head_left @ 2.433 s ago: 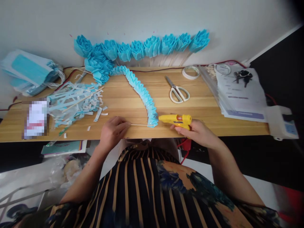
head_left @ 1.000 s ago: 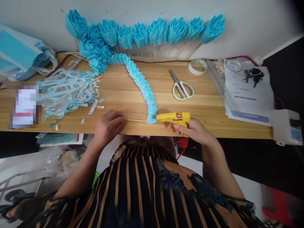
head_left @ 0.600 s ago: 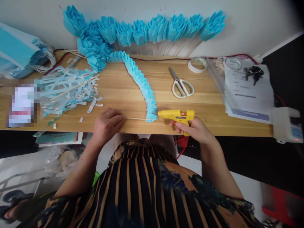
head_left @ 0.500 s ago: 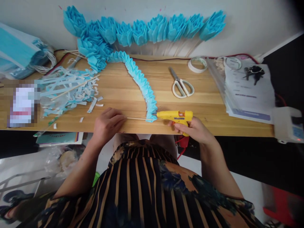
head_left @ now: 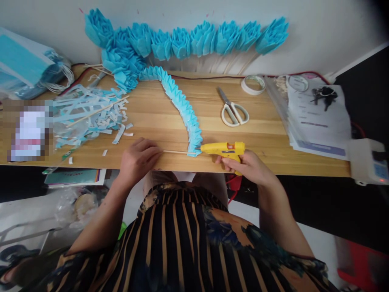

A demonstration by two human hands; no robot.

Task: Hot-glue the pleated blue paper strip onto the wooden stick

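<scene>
Glue gun (head_left: 221, 148) nudged leftward, strip end (head_left: 194, 150) left of right grip (head_left: 253, 165)

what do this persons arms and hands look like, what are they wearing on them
The left hand and right hand are both bare, with nothing worn visible on fingers or wrists. The forearms are uncovered too. The short, loose sleeves are dark with a floral print, part of a garment that also has tan stripes.
</scene>
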